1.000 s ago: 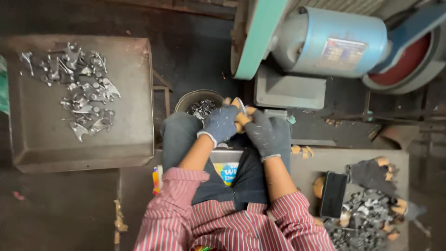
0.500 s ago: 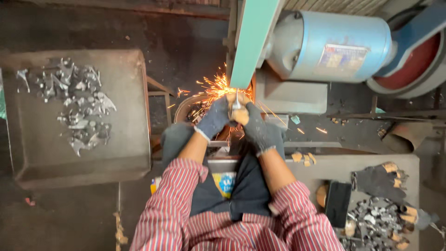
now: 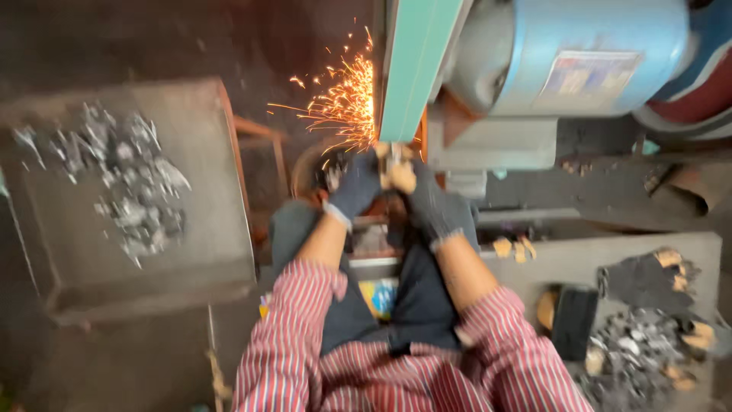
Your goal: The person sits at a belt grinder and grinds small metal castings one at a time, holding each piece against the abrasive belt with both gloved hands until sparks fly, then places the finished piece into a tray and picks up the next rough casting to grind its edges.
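Both gloved hands are closed together on a small metal workpiece (image 3: 394, 159), pressing it against the green sanding belt (image 3: 415, 69) of the grinder; the left hand (image 3: 355, 187) grips it from the left of the belt's lower end, the right hand (image 3: 431, 206) from directly below it. The piece itself is largely hidden by the fingertips and motion blur, so its shape cannot be told. One second ago the hands held the piece short of the belt with no sparks; half a second ago contact had begun, and now a dense spray of sparks (image 3: 343, 99) fans to the left of the belt. Judged from this, grinding is in full engagement and material is being removed. Left of the belt, well apart, a grey tray (image 3: 221, 229) carries a scatter of metal parts (image 3: 126, 183). Right of and below the belt, a second heap of parts (image 3: 640, 355) lies beside a spare glove (image 3: 644, 278). The blue motor housing (image 3: 579, 53) sits just right of the belt.
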`<act>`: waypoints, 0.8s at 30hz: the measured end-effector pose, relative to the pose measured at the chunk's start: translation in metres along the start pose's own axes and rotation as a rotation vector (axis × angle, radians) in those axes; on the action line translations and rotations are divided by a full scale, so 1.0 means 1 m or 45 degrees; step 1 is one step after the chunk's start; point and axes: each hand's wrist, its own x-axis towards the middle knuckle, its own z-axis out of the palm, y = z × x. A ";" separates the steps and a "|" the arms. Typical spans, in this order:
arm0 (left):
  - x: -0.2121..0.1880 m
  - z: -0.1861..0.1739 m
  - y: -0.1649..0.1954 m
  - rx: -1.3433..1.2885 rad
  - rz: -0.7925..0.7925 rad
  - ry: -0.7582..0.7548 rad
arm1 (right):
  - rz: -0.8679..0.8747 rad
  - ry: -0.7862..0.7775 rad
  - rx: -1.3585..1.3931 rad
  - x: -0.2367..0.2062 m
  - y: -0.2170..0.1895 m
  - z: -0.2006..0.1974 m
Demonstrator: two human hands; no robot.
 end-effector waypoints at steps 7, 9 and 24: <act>-0.075 0.011 0.083 0.754 0.554 0.184 | 0.042 0.320 -1.585 -0.082 -0.098 0.031; -0.083 0.022 0.099 0.977 0.599 0.367 | 0.231 0.287 -1.439 -0.091 -0.097 0.035; -0.067 0.016 0.082 -0.290 0.093 -0.220 | 0.123 -0.071 -0.994 -0.064 -0.041 -0.024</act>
